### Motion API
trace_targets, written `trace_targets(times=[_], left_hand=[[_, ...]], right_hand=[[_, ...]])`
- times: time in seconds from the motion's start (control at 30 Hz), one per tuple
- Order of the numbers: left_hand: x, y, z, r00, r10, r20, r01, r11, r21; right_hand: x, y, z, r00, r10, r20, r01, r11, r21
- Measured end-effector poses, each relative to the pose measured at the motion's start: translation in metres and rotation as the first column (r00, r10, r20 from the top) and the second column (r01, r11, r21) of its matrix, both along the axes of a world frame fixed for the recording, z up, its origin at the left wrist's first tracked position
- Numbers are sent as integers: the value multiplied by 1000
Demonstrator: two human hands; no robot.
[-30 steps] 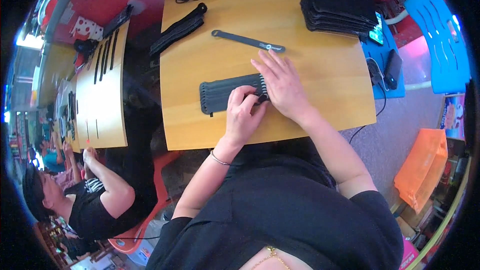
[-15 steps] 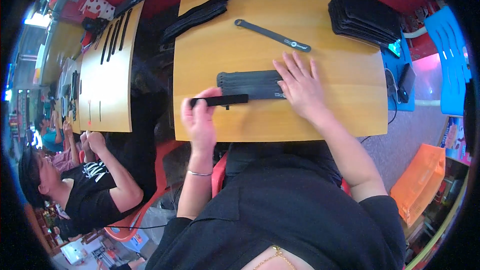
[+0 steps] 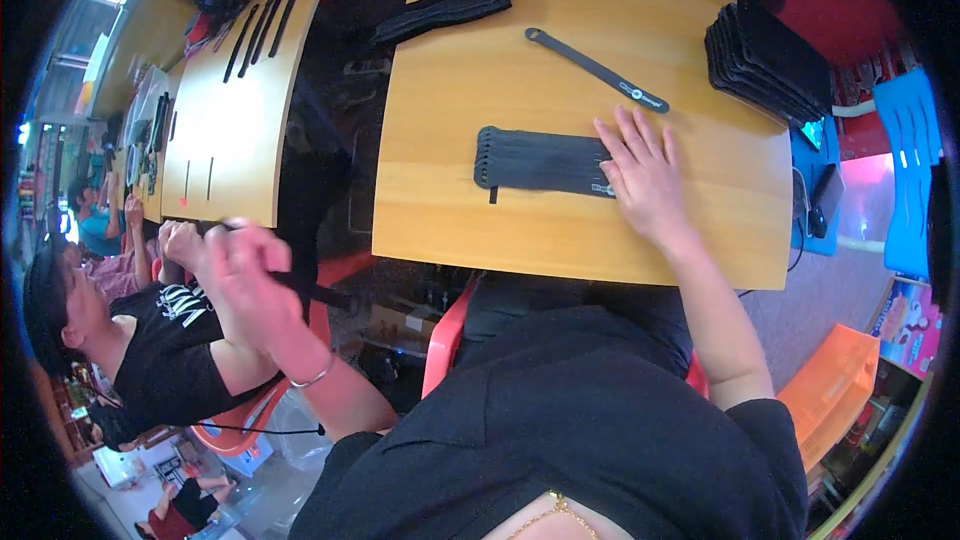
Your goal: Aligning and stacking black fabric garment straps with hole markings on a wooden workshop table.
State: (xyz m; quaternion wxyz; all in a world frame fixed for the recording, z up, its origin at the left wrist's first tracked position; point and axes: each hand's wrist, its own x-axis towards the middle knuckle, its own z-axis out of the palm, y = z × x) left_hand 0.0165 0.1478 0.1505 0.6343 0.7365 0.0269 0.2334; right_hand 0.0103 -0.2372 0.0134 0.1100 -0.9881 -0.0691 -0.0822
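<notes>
On the wooden table [image 3: 480,90]: strap bundle [image 3: 540,161], lengthwise left-right, right hand [image 3: 640,175] flat atop its right end (fingers spread); left hand [image 3: 240,265] off-table, gripping one strap [image 3: 315,290].

Bundle of black straps [image 3: 540,161]: flat side-by-side row, lying lengthwise left-right on the wooden table [image 3: 470,220], mid-depth, closer to the near edge than the far one. Left ends are looped and lined up; one end pokes out toward the near edge at the left. Right end sits under the right hand [image 3: 640,175], palm down, fingers spread. Single black strap [image 3: 318,292]: gripped in the left hand [image 3: 235,265], off the table past its left edge, motion-blurred.
</notes>
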Motion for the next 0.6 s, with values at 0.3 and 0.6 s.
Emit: trace_targets(times=[0.3,0.6], left_hand=[[-15,-64,-29,820,-519,-240,521,851,-60],[-18,-68,-21,840,-458,-291,458,886,-73]], right_hand=[[9,75,44,950,311,42,-313,948,54],[33,100,10,851,508,-138,-509,860,28]])
